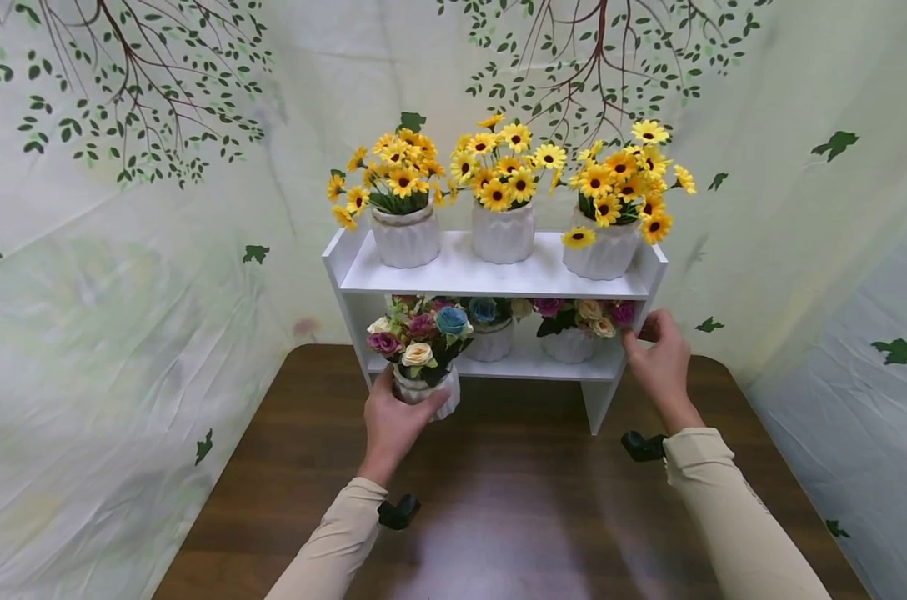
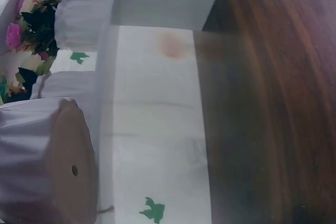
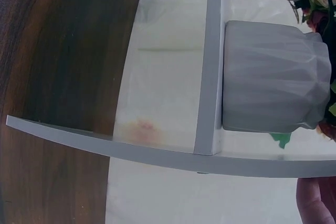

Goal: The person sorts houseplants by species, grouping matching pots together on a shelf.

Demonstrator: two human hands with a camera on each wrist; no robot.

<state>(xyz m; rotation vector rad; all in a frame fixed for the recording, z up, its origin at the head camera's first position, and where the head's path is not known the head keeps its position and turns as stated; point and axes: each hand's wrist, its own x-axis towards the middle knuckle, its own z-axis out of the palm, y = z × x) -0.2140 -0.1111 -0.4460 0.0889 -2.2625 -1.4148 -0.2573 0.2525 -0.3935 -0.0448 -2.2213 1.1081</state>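
My left hand [image 1: 395, 423] grips a white ribbed flowerpot [image 1: 440, 392] of mixed artificial roses, holding it in front of the left part of the lower shelf. In the left wrist view that pot's flat underside, with a small hole, faces the camera; the fingers are out of sight there. My right hand [image 1: 659, 358] holds the right side panel of the white two-tier shelf [image 1: 461, 283]. In the right wrist view, fingers [image 3: 310, 203] show against the panel's outer face. Two rose pots, a middle one [image 1: 491, 343] and a right one [image 1: 569, 346], stand on the lower tier.
Along the top tier stand three white pots of yellow daisies, left [image 1: 407, 237], middle [image 1: 503, 233] and right [image 1: 602, 250]. The shelf rests on a dark brown wooden table [image 1: 498, 500]. Behind hangs a pale cloth backdrop [image 1: 333, 108] printed with branches and leaves.
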